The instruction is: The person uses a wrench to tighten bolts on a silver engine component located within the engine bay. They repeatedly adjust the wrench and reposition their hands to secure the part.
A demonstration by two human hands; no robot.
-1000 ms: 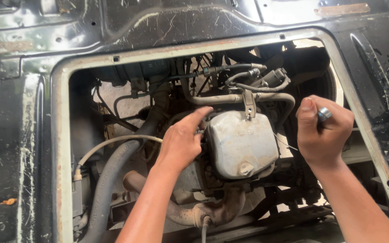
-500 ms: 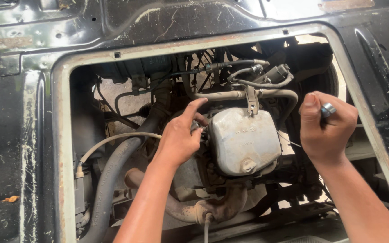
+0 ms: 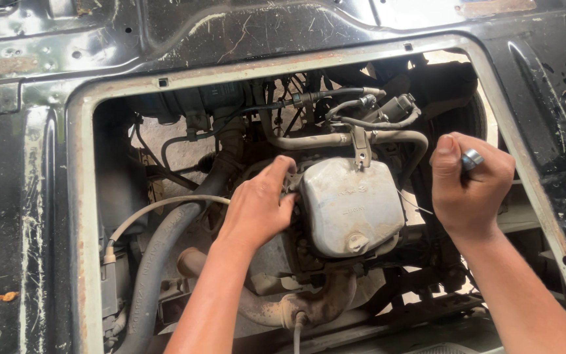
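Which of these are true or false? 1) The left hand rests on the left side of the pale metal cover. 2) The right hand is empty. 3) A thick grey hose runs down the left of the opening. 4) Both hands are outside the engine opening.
1) True: the left hand touches the left edge of the pale metal cover.
2) False: the right hand is closed around a shiny metal tool.
3) True: the thick grey hose curves down the left side.
4) False: both hands reach inside the rusty-edged opening.
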